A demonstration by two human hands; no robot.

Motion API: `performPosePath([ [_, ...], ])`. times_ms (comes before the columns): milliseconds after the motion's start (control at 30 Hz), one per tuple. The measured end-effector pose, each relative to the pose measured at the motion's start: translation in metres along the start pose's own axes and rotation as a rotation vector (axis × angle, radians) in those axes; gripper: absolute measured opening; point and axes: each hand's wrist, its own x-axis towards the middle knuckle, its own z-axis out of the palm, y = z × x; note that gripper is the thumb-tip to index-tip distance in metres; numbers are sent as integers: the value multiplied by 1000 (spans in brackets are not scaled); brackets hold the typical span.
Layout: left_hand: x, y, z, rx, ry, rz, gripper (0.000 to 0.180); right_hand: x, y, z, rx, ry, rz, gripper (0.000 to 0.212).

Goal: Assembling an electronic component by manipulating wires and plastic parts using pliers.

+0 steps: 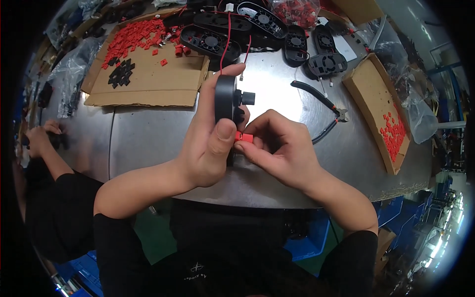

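Note:
My left hand is wrapped round a black plastic housing and holds it on edge above the metal table. A short black knob sticks out from the housing's right side. Below that knob, my right hand pinches a small red plastic part between thumb and forefinger. The red part is up against the housing's right side; whether it is seated there is hidden by my fingers. A thin red wire runs upward behind my left hand's fingertips.
Black-handled pliers lie right of my hands. A cardboard tray with red and black pieces is at the left; another cardboard tray with red pieces stands right. Black fan housings lie behind. A co-worker's hand is far left.

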Motion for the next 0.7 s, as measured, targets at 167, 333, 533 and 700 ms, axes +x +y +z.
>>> performPosePath([
  [167,-1,-1,-1,-93,-23,5,84,2,7,-1,7,-2,-18,24],
  [333,5,6,-5,63,-114,-105,75,8,7,-17,-116,-114,-91,24],
  [533,11,-4,-11,736,-245,210,76,13,10,-47,-77,289,-258,11],
  [700,11,12,-5,903,-439,-30,89,19,-1,-51,-373,108,-598,32],
])
